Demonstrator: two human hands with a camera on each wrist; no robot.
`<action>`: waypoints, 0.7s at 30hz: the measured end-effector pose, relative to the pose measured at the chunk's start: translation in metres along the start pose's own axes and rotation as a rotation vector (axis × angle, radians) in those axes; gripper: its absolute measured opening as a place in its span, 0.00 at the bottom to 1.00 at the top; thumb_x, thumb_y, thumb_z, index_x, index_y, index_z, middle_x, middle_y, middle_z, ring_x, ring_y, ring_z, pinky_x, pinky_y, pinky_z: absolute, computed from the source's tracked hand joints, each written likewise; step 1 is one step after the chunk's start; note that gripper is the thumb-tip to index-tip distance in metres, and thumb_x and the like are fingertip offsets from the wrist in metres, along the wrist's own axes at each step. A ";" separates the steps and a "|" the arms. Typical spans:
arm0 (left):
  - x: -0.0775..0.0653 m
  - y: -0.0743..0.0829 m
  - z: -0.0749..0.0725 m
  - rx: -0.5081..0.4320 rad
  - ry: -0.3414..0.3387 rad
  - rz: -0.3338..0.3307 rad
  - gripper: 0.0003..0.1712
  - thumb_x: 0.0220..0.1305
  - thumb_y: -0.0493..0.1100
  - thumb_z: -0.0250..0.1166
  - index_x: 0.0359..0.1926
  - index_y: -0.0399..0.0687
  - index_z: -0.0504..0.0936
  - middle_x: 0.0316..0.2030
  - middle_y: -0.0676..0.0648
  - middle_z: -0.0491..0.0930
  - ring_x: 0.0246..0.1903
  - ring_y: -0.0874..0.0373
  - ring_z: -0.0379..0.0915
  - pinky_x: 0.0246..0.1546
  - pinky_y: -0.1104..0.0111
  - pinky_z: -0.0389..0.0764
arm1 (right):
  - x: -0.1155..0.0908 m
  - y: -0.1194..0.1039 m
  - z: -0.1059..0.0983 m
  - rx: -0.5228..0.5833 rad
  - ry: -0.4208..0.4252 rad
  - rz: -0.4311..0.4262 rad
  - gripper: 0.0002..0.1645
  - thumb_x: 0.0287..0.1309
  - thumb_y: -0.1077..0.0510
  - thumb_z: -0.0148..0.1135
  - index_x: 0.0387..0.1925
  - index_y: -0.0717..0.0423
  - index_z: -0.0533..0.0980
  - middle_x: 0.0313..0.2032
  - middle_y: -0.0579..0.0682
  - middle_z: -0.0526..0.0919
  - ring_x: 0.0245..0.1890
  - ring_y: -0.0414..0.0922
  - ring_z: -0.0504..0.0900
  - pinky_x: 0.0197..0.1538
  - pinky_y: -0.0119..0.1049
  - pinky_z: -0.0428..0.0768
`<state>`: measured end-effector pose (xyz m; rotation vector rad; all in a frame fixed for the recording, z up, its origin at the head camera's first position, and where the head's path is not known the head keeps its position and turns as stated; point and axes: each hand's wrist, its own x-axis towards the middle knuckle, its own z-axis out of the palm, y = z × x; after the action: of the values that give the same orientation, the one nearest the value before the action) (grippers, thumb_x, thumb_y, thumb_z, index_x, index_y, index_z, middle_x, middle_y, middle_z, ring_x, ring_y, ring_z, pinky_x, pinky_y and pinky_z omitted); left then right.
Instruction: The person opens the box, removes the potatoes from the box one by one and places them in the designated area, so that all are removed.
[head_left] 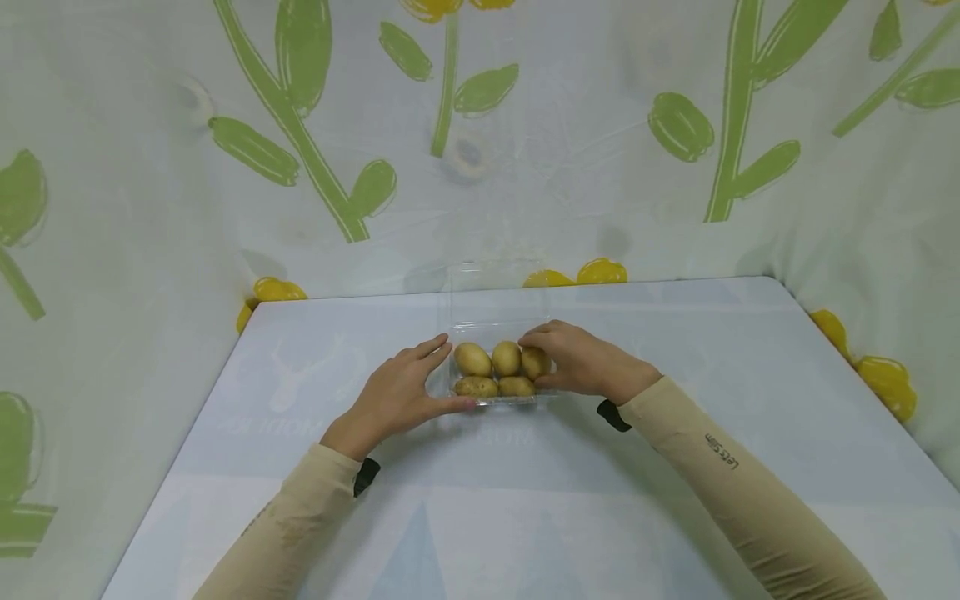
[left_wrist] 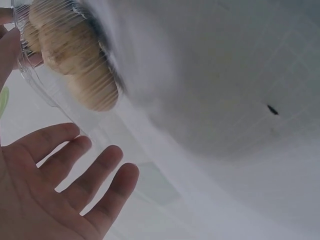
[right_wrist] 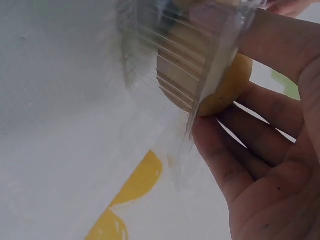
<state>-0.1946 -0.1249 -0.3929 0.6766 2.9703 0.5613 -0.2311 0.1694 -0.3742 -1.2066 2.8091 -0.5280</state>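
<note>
A clear plastic clamshell box (head_left: 491,400) stands on the table with its lid (head_left: 498,293) raised at the back. Several potatoes lie in it: three along the back and two in front. My right hand (head_left: 581,360) holds the rightmost back potato (head_left: 535,363) between thumb and fingers, at the box's right end. In the right wrist view that potato (right_wrist: 235,82) shows partly through the ribbed plastic wall. My left hand (head_left: 401,390) is spread at the box's left side, thumb at the front edge. Its fingers (left_wrist: 107,167) are loosely extended in the left wrist view.
The box stands on a pale printed table (head_left: 322,492), toward its back edge. Behind and beside it hangs a whitish curtain (head_left: 555,183) with green leaves and yellow flowers. Both forearms wear beige sleeves (head_left: 720,475), with a dark band (head_left: 613,415) at each wrist.
</note>
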 end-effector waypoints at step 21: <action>-0.002 0.003 0.001 -0.013 0.003 -0.005 0.58 0.54 0.76 0.68 0.75 0.46 0.65 0.77 0.51 0.58 0.70 0.42 0.63 0.64 0.47 0.71 | -0.018 0.004 0.002 0.155 0.269 -0.033 0.38 0.52 0.63 0.77 0.64 0.66 0.72 0.61 0.59 0.76 0.53 0.50 0.80 0.53 0.43 0.83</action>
<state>-0.1920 -0.1231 -0.3928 0.6684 2.9675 0.5808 -0.2213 0.1840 -0.3787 -1.2361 2.8959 -0.9588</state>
